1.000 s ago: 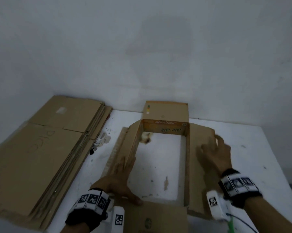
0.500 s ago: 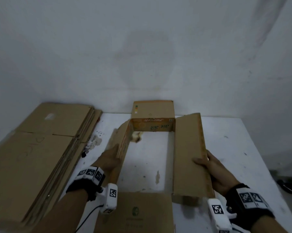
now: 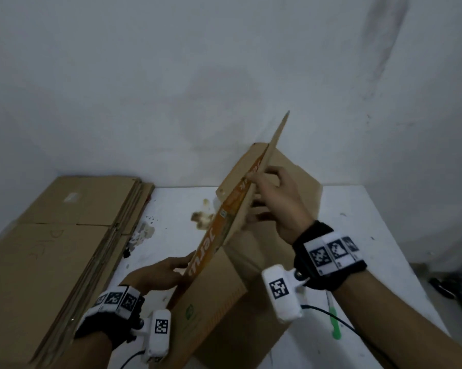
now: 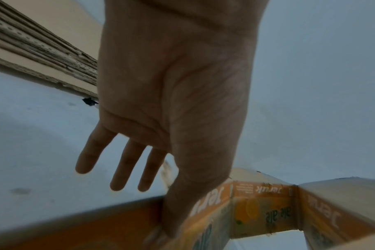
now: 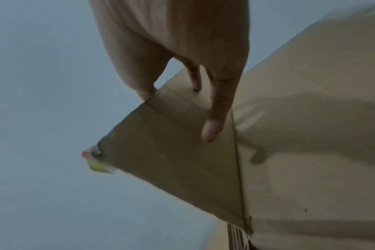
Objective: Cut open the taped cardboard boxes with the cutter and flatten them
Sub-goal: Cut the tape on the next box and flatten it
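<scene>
The cut-open cardboard box (image 3: 219, 294), brown with an orange printed side, is lifted at a slant over the white table (image 3: 371, 222) and is partly collapsed. My right hand (image 3: 275, 198) pinches its raised upper panel: in the right wrist view the fingers (image 5: 214, 108) lie on the brown flap (image 5: 171, 152) with the thumb behind its edge. My left hand (image 3: 168, 270) sits lower, against the orange side. In the left wrist view its fingers (image 4: 126, 169) are straight and free, and the thumb side touches the orange panel (image 4: 263, 208). A green cutter (image 3: 335, 324) lies on the table, beside the box.
A thick stack of flattened cardboard (image 3: 51, 249) fills the left side of the table. Brown stains (image 3: 203, 217) mark the tabletop behind the box. A plain wall stands close behind. The table's right edge drops to a floor with a dark object (image 3: 443, 287).
The box lay open on the table with its flaps spread. Now both hands have raised it at a slant and folded its sides together; the right hand moved up along the panel.
</scene>
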Tool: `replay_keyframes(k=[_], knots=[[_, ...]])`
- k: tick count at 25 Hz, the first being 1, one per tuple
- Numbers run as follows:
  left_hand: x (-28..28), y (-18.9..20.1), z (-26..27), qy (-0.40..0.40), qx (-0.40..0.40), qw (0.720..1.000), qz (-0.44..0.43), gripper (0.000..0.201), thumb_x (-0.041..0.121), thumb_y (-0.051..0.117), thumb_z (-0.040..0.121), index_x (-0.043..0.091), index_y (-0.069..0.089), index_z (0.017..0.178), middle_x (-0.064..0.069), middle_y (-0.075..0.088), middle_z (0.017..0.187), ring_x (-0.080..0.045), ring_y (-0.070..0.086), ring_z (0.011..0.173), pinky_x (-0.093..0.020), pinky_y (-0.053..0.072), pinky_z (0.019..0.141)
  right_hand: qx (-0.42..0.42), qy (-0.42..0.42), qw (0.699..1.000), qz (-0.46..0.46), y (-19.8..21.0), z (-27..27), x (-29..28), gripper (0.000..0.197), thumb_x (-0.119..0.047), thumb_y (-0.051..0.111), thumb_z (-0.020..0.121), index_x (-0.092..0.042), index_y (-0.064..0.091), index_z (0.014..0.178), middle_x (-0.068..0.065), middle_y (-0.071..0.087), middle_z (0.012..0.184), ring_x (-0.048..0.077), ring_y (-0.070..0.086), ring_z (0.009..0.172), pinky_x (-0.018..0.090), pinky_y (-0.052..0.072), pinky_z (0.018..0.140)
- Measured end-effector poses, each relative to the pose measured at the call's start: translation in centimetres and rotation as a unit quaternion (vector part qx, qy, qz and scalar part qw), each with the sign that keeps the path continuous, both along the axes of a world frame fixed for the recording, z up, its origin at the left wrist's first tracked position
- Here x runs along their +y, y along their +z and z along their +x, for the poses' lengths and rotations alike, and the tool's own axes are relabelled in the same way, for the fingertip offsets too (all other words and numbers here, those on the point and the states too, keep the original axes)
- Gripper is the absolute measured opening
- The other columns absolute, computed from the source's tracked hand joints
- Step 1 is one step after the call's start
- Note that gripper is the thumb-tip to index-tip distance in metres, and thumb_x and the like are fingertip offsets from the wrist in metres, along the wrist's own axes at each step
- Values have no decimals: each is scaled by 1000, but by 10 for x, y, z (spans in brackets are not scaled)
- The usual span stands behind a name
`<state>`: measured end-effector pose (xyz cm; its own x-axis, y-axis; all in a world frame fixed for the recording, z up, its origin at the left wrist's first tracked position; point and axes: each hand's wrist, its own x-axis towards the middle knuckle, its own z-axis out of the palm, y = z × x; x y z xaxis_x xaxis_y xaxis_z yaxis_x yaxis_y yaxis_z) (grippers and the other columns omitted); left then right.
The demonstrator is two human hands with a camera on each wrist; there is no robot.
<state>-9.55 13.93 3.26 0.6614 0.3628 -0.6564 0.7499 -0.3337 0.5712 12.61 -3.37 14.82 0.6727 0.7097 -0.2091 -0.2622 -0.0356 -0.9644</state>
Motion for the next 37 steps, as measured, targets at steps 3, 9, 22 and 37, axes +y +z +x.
replay_keyframes(k=[3, 9, 22, 37], knots=[[-8, 8, -22, 60, 15, 997, -40, 53, 67, 42, 96, 54, 34, 146, 5, 37, 156, -23, 40, 139, -44, 41, 105, -4, 14, 999, -36, -21, -19, 42, 55, -43, 70, 82, -32, 45, 130, 18, 70, 107, 29, 69, 82, 55, 61, 74], [-23, 20, -45, 166, -16, 977, -132, 116, 105, 41, 46, 47, 37, 147, 3, 43, 153, -24, 44, 136, -54, 37, 110, -32, 55, 996, -63, -59, -33, 108, 68, -42, 63, 89, -28, 35, 149, 15, 59, 134, 34, 63, 112, 50, 58, 90], [-37, 25, -36, 146, -72, 985, -57, 152, 92, 66, 29, 40, 2, 157, 2, 2, 167, -27, 11, 152, -48, 19, 119, -245, 145, 891, -353, -131, -20, 85, 85, -52, 68, 85, -23, 26, 154, 18, 29, 154, 39, 31, 140, 44, 36, 110], [-15, -12, -74, 294, 17, 950, -105, 123, 95, 58, 38, 37, 39, 144, -9, 48, 140, -31, 48, 127, -53, 35, 110, 60, 148, 904, -397, -166, -6, 33, 123, -72, 83, 51, -7, 41, 146, 17, 52, 142, 34, 55, 118, 42, 51, 79]])
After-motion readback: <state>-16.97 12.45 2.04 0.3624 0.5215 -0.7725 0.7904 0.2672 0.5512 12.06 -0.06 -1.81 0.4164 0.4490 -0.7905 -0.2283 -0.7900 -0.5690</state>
